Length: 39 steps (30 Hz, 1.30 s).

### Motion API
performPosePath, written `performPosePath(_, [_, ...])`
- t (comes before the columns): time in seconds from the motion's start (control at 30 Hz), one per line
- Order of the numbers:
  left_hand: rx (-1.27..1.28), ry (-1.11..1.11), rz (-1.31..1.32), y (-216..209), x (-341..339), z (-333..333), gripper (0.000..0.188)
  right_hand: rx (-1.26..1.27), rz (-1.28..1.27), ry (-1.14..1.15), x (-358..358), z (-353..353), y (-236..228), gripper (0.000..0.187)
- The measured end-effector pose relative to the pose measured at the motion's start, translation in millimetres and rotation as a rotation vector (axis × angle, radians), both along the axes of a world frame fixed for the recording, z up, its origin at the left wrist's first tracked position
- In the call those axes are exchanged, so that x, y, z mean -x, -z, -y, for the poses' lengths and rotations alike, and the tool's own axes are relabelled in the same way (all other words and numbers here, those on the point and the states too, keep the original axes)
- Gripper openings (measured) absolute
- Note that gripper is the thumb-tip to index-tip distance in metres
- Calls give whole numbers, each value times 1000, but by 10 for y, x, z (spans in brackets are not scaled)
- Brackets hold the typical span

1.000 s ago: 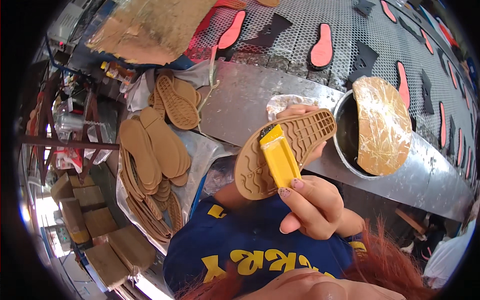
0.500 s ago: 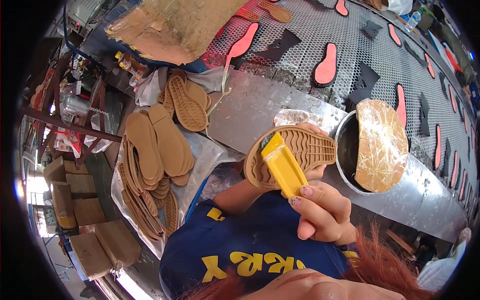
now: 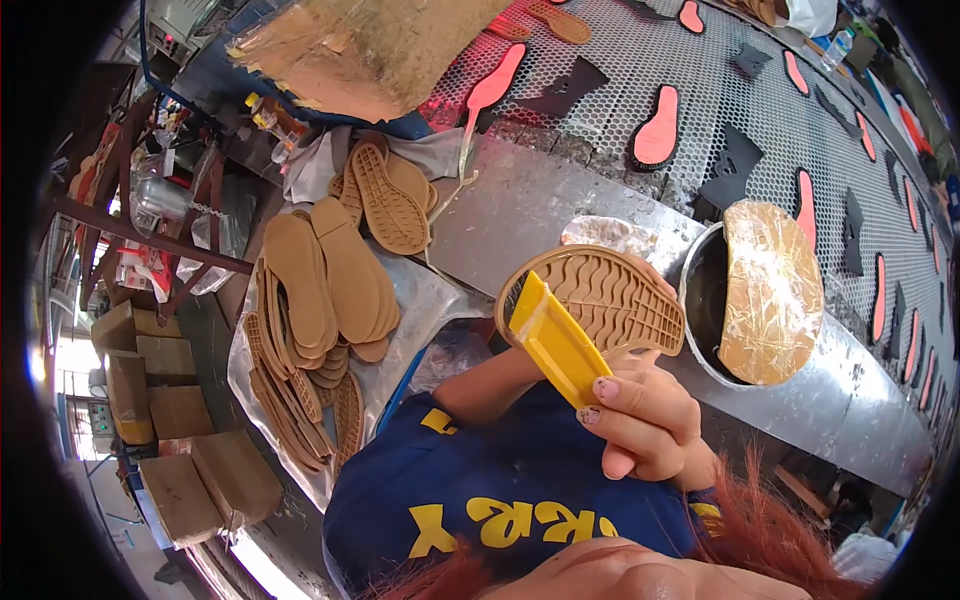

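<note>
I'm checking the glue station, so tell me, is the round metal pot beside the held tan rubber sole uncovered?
No, a glue-crusted tan sole lies across the round metal pot, covering most of its opening.

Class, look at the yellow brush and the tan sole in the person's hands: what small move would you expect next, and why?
Probably a short stroke along the tan sole: the yellow brush, gripped by the right hand, has its tip at the sole's heel edge, with the glue pot just beside.

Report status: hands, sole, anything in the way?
Right hand grips yellow brush, tip on tan sole. Left hand mostly hidden behind sole, holding it up. Glue pot just beyond; nothing blocking.
</note>
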<state>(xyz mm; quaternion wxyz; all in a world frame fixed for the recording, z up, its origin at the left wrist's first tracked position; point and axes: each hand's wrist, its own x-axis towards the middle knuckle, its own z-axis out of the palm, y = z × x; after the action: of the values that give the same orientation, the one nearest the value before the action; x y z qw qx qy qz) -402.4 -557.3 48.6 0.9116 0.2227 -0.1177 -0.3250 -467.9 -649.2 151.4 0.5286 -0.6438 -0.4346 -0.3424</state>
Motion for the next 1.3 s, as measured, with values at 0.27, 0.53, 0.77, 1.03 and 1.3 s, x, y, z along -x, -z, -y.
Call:
performPosePath(0.27, [94,176,73,-167,-124,-183,50,-108,-3,-28,-37,8,86,34])
performPosePath(0.53, [-98,91,421,-228,-104,-134,65,-162,-80,339,29,153,34,24])
performPosePath(0.77, [-486,241,283,-257,-99,-417,100,-508,-330,450,14,323,190,37])
performPosePath(1.03, [-29,384,53,-444,-127,-355,96,-128,-275,710,-238,637,221,35])
performPosePath(1.3, [-22,358,-129,-262,-84,-469,81,95,-103,698,5,422,282,35])
